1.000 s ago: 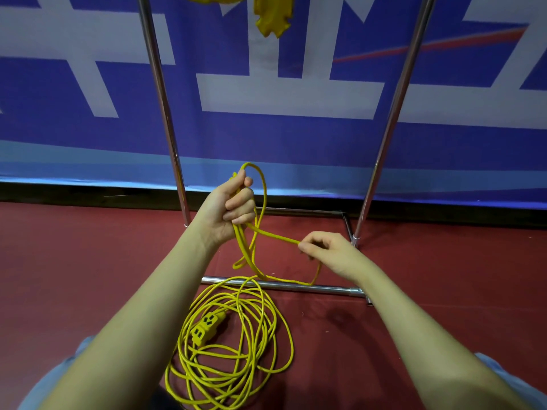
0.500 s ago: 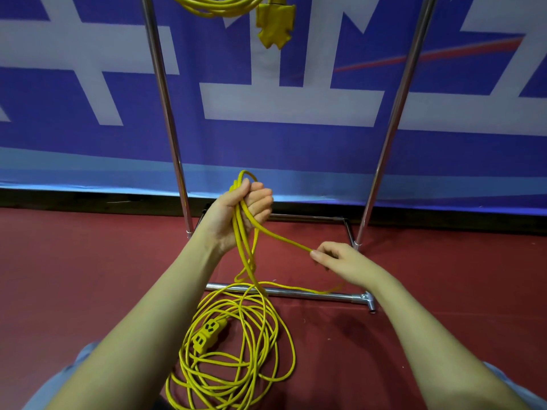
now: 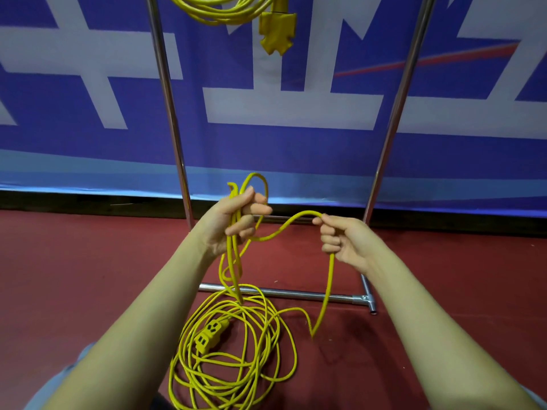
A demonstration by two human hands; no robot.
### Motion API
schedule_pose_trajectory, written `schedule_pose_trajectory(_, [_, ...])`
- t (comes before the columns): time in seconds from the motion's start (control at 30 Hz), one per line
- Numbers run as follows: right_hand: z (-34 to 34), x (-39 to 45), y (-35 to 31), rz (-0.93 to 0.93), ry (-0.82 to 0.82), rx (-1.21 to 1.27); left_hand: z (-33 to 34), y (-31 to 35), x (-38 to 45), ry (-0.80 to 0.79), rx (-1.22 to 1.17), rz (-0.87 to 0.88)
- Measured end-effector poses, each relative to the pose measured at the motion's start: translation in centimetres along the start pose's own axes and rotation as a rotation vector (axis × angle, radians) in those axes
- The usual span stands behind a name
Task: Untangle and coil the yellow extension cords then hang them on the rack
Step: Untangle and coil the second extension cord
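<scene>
Both hands, left (image 3: 236,223) and right (image 3: 344,241), grip the smooth round yellow cord (image 3: 284,227), loops piled below.

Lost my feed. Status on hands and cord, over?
Left hand grips gathered loops of yellow extension cord. Right hand pinches next strand. Most cord piled on floor. Nothing blocking.

Your left hand (image 3: 236,220) and right hand (image 3: 346,241) sit between the rack's two uprights, the left pole (image 3: 168,113) at 11 o'clock and the right pole (image 3: 396,113) at 1 o'clock. Between them, open air runs toward 12 o'clock until the hung cord bundle (image 3: 219,10) and its plug block (image 3: 276,31) block the top. At 6 o'clock the loose floor coil (image 3: 236,350) and the rack's base bar (image 3: 296,295) obstruct low passes. Red floor (image 3: 74,276) lies open at 9 and 3 o'clock.
</scene>
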State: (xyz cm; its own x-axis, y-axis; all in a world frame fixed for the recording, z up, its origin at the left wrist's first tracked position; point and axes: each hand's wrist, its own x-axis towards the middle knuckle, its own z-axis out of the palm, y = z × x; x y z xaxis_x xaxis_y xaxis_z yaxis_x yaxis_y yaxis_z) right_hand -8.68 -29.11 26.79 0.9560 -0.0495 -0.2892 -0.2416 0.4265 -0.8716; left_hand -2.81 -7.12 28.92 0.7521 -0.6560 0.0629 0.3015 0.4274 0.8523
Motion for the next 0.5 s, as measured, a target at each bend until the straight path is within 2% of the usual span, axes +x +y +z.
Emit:
schedule_pose_trajectory(0.1, [1.0, -0.3, -1.0, -0.002, -0.036, 0.222, 0.6, -0.3, 0.0, 0.052, 0.257, -0.104])
schedule_pose_trajectory(0.2, [1.9, -0.5, -1.5, -0.020, -0.062, 0.401, 0.9, -1.2, 0.2, -0.016, 0.393, -0.248])
schedule_pose_trajectory(0.3, [2.5, -0.4, -1.6, -0.043, -0.051, 0.545, 1.3, -2.9, 0.6, -0.075, 0.431, -0.312])
schedule_pose_trajectory(0.5, [3.1, 0.8, -1.7, -0.088, 0.027, 0.720, 2.4, -4.9, 0.7, -0.144, 0.412, -0.286])
